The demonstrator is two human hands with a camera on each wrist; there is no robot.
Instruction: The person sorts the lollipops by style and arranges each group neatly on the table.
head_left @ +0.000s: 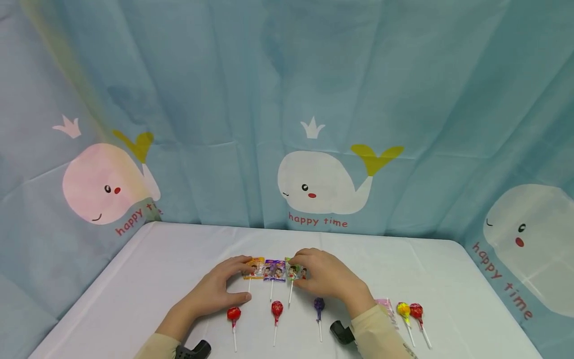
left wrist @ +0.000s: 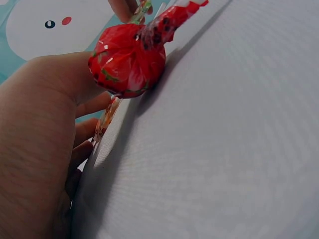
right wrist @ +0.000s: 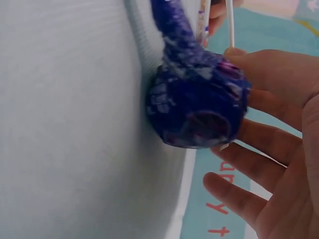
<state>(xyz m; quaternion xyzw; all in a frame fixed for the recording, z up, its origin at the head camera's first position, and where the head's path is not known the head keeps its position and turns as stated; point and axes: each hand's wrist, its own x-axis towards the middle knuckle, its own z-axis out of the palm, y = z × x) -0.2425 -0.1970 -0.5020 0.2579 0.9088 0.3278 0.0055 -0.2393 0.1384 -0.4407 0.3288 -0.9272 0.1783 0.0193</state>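
Three flat-wrapped lollipops lie side by side in the head view: an orange one [head_left: 256, 268], a purple one [head_left: 275, 269] and a green one [head_left: 292, 270]. My left hand [head_left: 219, 288] touches the left edge of the orange wrapper with its fingertips, the thumb spread away. At the right end, my right hand [head_left: 329, 274] holds the green wrapper between fingers and thumb, its white stick pointing down. Nearer lies a row of round lollipops: a red one [head_left: 233, 314], another red one [head_left: 277, 309] and a dark purple one [head_left: 319, 304]. The purple ball [right wrist: 199, 107] partly hides the right fingers.
To the right, beside the right sleeve, lie a yellow lollipop [head_left: 403, 309], a red lollipop [head_left: 416, 311] and a pink wrapper [head_left: 386, 305] partly covered by the sleeve. A white cloth [head_left: 193, 249] covers the table. Behind it hangs a blue whale-print curtain [head_left: 242, 189].
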